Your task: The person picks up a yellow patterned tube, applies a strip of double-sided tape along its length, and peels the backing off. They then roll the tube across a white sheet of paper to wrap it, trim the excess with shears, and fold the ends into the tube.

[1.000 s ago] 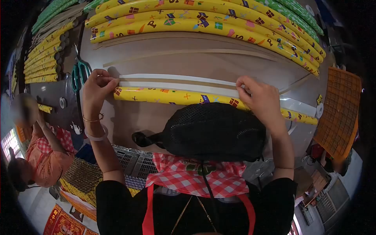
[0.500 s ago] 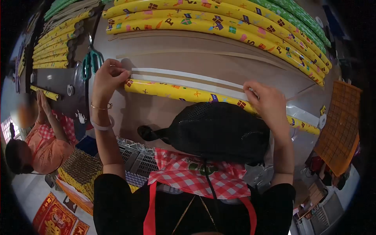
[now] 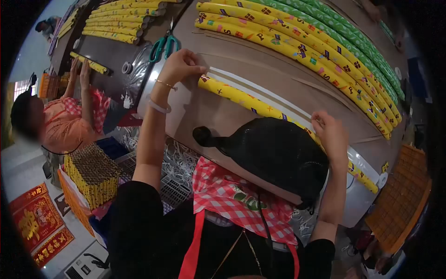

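Note:
A long yellow printed roll of wrapping paper (image 3: 251,101) lies slantwise across the brown tabletop before me. Along its far side runs a thin white strip (image 3: 265,89), whose exact nature I cannot make out. At the roll's left end, my left hand (image 3: 182,66) is closed, thumb and fingers pinched at the strip's end. Farther right, my right hand (image 3: 331,132) bends over the roll, with thumb and forefinger together at the strip's other end. A black rounded thing with a short strap (image 3: 274,153) covers part of the near view.
Several yellow rolls (image 3: 278,44) and green rolls (image 3: 344,39) lie at the back. Green-handled scissors (image 3: 165,48) rest beyond my left hand. On the left, a co-worker (image 3: 69,118) has both hands on a yellow roll (image 3: 90,63). An orange woven panel (image 3: 400,195) stands right.
My view has turned, shifting the scene. Two white strips showed beyond the roll before; now one shows. Both hands stay near the roll's far edge, their fingers still pinched.

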The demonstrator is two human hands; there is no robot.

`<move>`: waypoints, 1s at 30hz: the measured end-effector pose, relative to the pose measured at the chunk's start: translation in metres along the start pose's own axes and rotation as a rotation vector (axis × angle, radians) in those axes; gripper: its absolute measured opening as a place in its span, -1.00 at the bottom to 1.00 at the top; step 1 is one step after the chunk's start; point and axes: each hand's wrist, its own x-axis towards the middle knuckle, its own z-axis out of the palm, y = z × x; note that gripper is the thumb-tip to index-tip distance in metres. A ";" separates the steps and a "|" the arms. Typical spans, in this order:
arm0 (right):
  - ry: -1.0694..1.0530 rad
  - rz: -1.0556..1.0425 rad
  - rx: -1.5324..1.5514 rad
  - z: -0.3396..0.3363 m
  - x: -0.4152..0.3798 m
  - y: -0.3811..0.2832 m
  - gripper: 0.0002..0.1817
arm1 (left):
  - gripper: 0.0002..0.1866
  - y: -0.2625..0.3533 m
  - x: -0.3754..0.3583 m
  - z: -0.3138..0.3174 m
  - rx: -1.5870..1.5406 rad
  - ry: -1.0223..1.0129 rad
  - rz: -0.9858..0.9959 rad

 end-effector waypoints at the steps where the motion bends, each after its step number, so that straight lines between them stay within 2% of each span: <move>1: -0.017 0.024 -0.034 -0.002 0.000 -0.001 -0.87 | -0.55 0.001 0.002 -0.004 -0.063 -0.063 -0.066; 2: -0.006 0.019 -0.042 -0.003 0.000 -0.002 -0.87 | -0.56 0.002 0.002 -0.006 -0.127 -0.128 -0.131; 4: -0.011 0.010 0.005 -0.003 0.000 -0.003 -0.87 | -0.62 0.009 -0.010 -0.009 -0.137 -0.130 -0.107; 6: 0.009 -0.002 0.015 0.000 0.000 -0.001 -0.88 | -0.67 0.009 -0.021 -0.006 -0.285 0.014 -0.032; 7: 0.019 -0.008 0.031 0.002 0.000 -0.001 -0.88 | -0.74 0.012 -0.029 -0.002 -0.228 0.131 0.085; 8: 0.029 -0.008 0.025 0.004 0.000 -0.001 -0.88 | -0.74 0.016 -0.035 0.003 -0.234 0.134 0.093; 10: 0.055 -0.044 -0.050 0.007 0.001 0.001 -0.87 | -0.79 0.040 -0.050 0.013 -0.074 0.250 0.270; 13: 0.067 -0.051 -0.125 0.009 0.002 0.002 -0.87 | -0.83 0.071 -0.055 0.036 -0.065 0.066 0.506; 16: 0.051 -0.075 -0.097 0.006 0.003 0.001 -0.86 | -0.86 0.099 -0.037 0.072 -0.056 -0.104 0.631; 21: 0.027 -0.052 -0.072 0.008 0.007 0.008 -0.87 | -0.85 0.145 -0.040 0.137 0.270 -0.238 0.602; 23: 0.026 -0.064 -0.082 0.004 0.003 0.001 -0.86 | -0.88 0.157 -0.050 0.156 0.290 -0.209 0.629; 25: 0.008 -0.071 -0.083 0.000 0.003 -0.002 -0.85 | -0.84 0.163 -0.053 0.172 0.310 -0.227 0.569; 30: 0.008 -0.067 -0.074 0.002 0.004 -0.001 -0.84 | -0.76 0.162 -0.048 0.176 0.342 -0.231 0.504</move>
